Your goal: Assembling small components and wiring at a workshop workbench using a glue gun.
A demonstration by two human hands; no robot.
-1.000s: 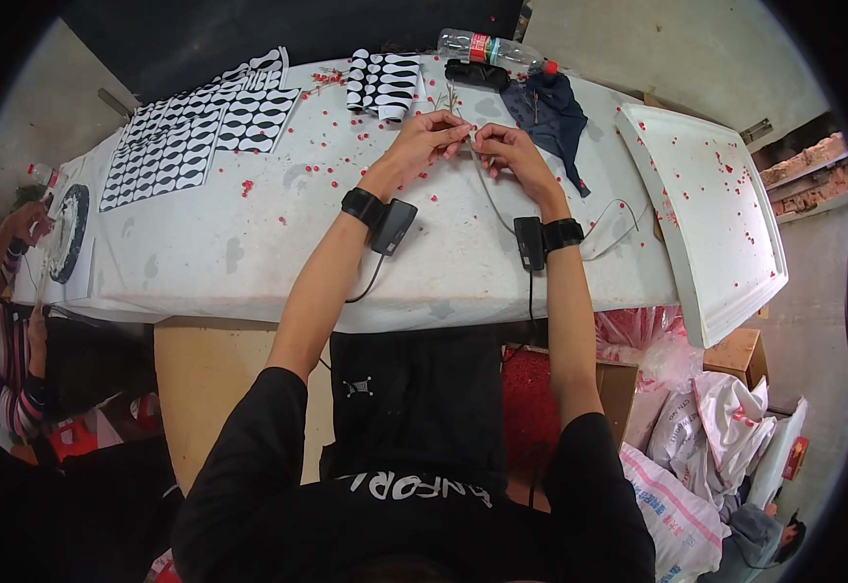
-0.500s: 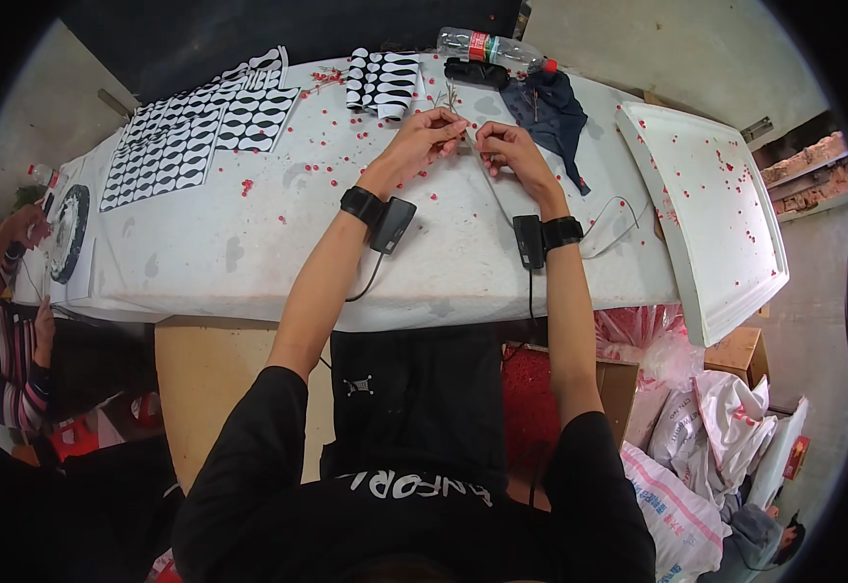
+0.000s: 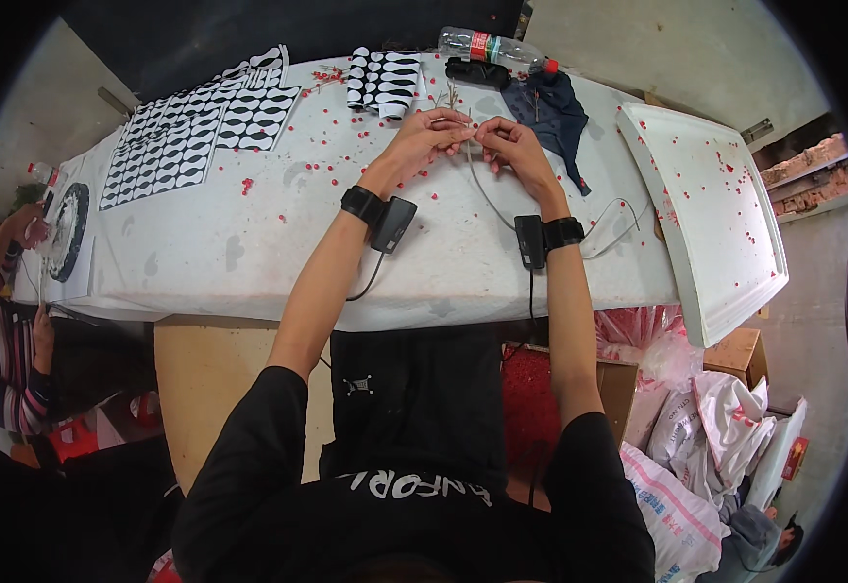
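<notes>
Left hand [image 3: 422, 136]: grip is being pinched on a thin wire stem [image 3: 482, 180].
Right hand [image 3: 513, 148]: same stem is being pinched.
Progress: red beads [image 3: 332, 146] are lying scattered across the desk [image 3: 249, 262]; assembly is judged mid-way.

White table [image 3: 249, 262] (red beads [image 3: 332, 165] scattered)

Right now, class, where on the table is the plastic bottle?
In the head view the plastic bottle lies on its side at the table's far edge, just beyond the dark blue cloth, toward the right.

Head-worn fisheye looks steeply down on the white table [image 3: 249, 253].
</notes>
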